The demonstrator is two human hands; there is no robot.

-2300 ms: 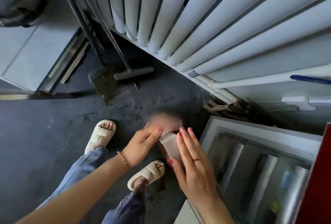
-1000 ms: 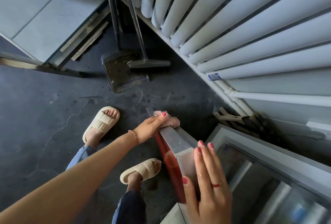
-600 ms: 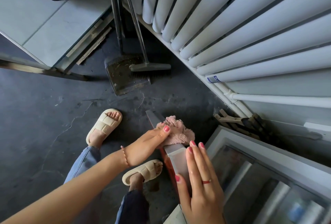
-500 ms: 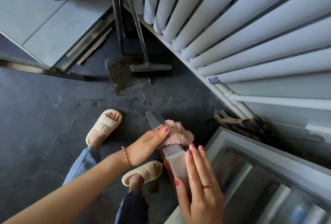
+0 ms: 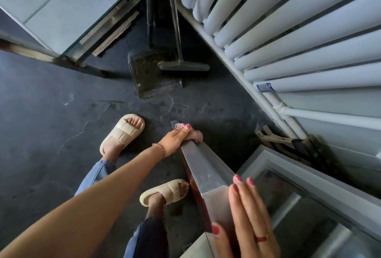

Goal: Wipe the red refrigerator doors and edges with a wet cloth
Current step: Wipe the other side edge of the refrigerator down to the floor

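Wiping the open door's edge

Left hand (image 5: 175,141) presses the soft, limp cloth (image 5: 193,135) along the stiff door (image 5: 206,171); right hand (image 5: 250,216), fingers straight, steadies its near corner.

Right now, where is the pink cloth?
Head view, centre: the pink cloth lies under the left hand at the far end of the open door's top edge.

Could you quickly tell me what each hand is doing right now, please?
Left hand: grips the pink cloth.
Right hand: open, fingers straight against the door edge.
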